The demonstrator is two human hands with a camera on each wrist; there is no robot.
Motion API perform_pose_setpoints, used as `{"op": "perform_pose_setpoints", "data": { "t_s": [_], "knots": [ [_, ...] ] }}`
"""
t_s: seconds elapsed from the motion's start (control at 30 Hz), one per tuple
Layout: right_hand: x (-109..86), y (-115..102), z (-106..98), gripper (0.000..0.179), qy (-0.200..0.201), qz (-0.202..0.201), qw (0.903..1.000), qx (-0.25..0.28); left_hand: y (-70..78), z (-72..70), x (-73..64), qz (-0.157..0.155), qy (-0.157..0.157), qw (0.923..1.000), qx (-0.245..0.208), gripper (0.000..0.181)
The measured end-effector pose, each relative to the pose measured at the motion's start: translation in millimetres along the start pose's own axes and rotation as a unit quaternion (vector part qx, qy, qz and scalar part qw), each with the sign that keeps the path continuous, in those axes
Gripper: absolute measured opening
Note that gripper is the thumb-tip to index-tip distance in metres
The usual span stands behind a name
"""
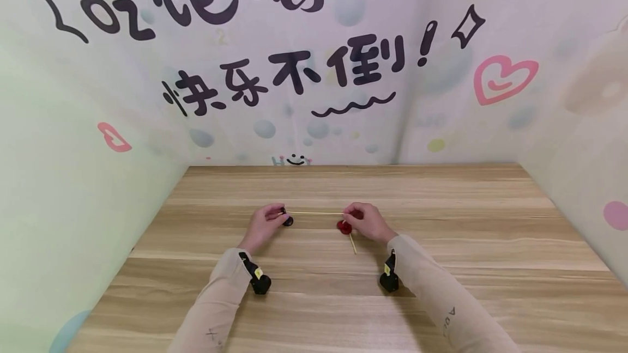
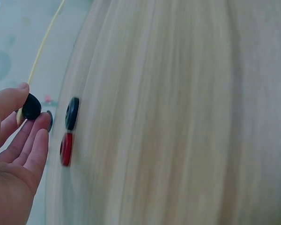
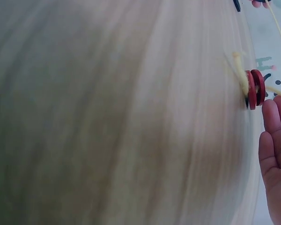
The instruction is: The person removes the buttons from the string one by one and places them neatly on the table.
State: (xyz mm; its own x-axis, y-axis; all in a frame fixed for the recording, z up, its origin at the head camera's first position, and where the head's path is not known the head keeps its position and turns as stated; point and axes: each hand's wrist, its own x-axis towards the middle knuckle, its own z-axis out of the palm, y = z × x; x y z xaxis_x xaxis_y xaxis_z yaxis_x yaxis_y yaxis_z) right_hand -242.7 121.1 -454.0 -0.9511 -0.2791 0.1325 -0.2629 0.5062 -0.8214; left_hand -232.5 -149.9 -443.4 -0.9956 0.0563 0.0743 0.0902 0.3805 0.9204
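Observation:
A thin yellow cord [image 1: 314,213] runs nearly level between the two hands. My left hand [image 2: 18,154] pinches a black button-like disc [image 2: 31,107] together with one stretch of the cord, thumb on top. Below that hand, another black disc [image 2: 72,113] and a red disc [image 2: 65,149] lie side by side on the table. My right hand [image 1: 368,221] pinches the cord just above a pair of red discs [image 3: 256,89]. From these discs a free cord end [image 1: 353,244] sticks out toward me. The right fingertips' exact hold falls outside the right wrist view.
A wood-grain table [image 1: 324,315] spreads under both hands. White printed wall sheets [image 1: 343,135] with writing and hearts close it in behind and on both sides. A black wrist camera [image 1: 260,282] hangs at the left cuff, another wrist camera [image 1: 390,281] at the right.

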Motion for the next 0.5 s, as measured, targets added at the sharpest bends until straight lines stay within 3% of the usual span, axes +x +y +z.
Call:
{"op": "perform_pose_setpoints", "data": {
  "t_s": [0.5],
  "knots": [
    [-0.6,-3,-1,0.008,-0.002,-0.014,0.9999,0.003,-14.7,-30.6,-3.5,-0.020,0.018,0.9993,0.025,0.038]
  ]
}}
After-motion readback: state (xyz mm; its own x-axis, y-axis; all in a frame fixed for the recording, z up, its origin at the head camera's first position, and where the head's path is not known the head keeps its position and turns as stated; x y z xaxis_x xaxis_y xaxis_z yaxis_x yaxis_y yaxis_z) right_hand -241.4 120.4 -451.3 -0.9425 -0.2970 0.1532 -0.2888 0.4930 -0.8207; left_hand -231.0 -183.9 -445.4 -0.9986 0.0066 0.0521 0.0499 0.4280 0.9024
